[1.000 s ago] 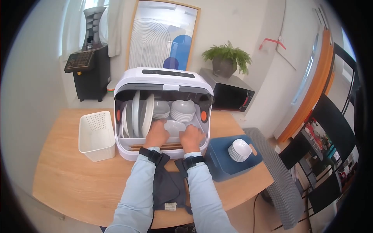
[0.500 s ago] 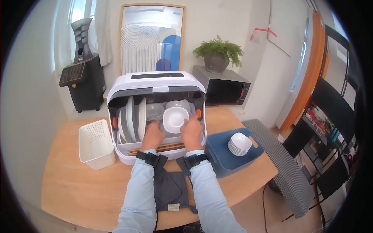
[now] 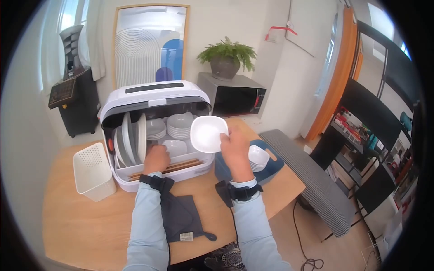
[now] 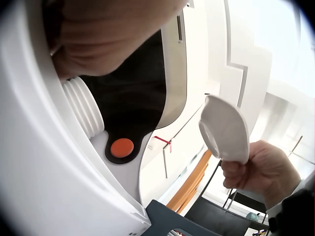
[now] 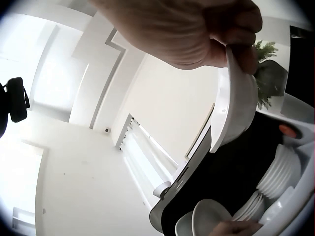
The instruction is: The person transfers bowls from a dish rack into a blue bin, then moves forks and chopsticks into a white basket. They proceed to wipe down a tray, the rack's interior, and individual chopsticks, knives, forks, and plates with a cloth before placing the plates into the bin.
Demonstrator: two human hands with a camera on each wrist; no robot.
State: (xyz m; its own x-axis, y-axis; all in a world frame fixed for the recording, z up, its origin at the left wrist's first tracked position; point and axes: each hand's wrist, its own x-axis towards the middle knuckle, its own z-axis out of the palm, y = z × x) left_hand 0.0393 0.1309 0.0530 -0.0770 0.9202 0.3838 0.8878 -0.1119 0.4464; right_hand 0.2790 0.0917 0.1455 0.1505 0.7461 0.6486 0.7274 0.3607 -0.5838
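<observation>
My right hand (image 3: pixel 236 151) pinches the rim of a small white square bowl (image 3: pixel 209 134), held up in front of the cabinet's right side. In the right wrist view that bowl (image 5: pixel 237 101) hangs tilted from the fingers. My left hand (image 3: pixel 157 159) reaches into the white cabinet (image 3: pixel 158 103), beside another small bowl (image 3: pixel 175 147); its fingertips are hidden. Upright plates (image 3: pixel 142 135) stand left of it, and stacked bowls (image 3: pixel 179 126) sit behind. Chopsticks (image 3: pixel 183 165) lie along the cabinet's front.
The blue bin (image 3: pixel 222 168) at the cabinet's right holds stacked small bowls (image 3: pixel 258 158). A white perforated basket (image 3: pixel 94 171) stands at the left. A grey cloth (image 3: pixel 183 217) lies in front. Behind are a microwave (image 3: pixel 238 97) and a potted plant (image 3: pixel 225 65).
The right hand has lifted the small bowl out of the cabinet and moved it up and right, towards the blue bin. The left hand remains inside. The head view has turned right.
</observation>
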